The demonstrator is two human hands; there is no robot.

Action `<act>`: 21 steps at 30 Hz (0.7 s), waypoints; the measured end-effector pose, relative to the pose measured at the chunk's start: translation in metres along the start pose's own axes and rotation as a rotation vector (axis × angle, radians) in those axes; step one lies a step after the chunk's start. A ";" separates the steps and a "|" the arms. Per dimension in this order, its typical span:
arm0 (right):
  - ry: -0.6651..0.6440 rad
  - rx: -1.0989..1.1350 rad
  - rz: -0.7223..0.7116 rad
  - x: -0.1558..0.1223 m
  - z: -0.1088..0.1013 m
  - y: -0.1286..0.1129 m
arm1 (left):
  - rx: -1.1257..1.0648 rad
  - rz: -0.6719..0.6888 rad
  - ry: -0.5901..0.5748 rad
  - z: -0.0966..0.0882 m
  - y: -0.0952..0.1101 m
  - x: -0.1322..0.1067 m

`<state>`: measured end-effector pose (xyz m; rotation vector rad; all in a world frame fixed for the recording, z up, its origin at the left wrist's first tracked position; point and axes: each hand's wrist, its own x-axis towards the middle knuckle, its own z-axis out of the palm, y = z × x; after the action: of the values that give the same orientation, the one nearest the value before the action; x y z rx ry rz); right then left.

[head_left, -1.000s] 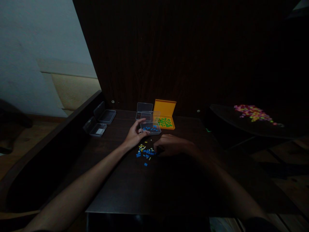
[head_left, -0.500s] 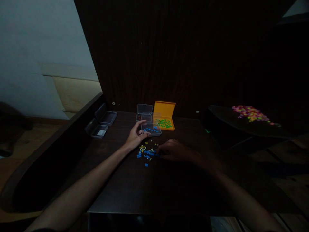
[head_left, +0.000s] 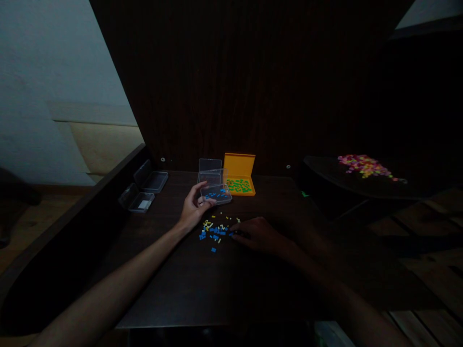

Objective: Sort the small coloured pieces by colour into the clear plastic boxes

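Observation:
My left hand [head_left: 195, 207] grips a clear plastic box [head_left: 216, 201] by its left side, thumb along the near edge. Its lid stands open, and several small blue bricks [head_left: 217, 194] lie inside. Below the box, a loose pile of small blue, yellow and whitish bricks [head_left: 216, 231] spreads over the dark table [head_left: 173, 284]. At the pile's right edge is my right hand [head_left: 255, 233], thumb and forefinger curled together around a small blue brick [head_left: 230, 234]. Shadow covers much of this hand.
An open orange box [head_left: 239, 166] holding green bricks [head_left: 239, 185] stands behind the clear box. Another open clear box [head_left: 210, 166] is beside it. Two open clear boxes [head_left: 155, 181] [head_left: 141, 203] sit at the left. Many colourful pieces [head_left: 367, 166] lie on a dark surface at right.
The view has shifted slightly, so everything appears a little further left. My left hand still holds the clear box, and my right fingertips remain at the pile's right edge.

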<state>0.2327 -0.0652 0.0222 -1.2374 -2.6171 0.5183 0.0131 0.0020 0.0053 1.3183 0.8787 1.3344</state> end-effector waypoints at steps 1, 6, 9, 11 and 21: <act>0.004 0.006 -0.009 -0.001 0.000 0.001 | 0.008 -0.001 0.004 0.000 0.000 0.000; 0.013 -0.010 -0.058 -0.003 0.003 0.003 | 0.019 0.003 0.009 -0.002 -0.003 -0.001; 0.018 -0.034 -0.077 -0.004 0.005 0.004 | 0.011 0.008 0.021 -0.002 -0.004 0.000; 0.021 -0.057 -0.085 -0.005 0.005 0.003 | 0.003 0.004 0.017 -0.002 -0.004 0.000; 0.028 -0.127 -0.118 -0.009 0.006 0.000 | 0.029 0.017 0.033 -0.002 -0.003 0.000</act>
<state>0.2365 -0.0730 0.0164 -1.1074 -2.7151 0.3170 0.0115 0.0032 0.0025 1.3320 0.9139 1.3644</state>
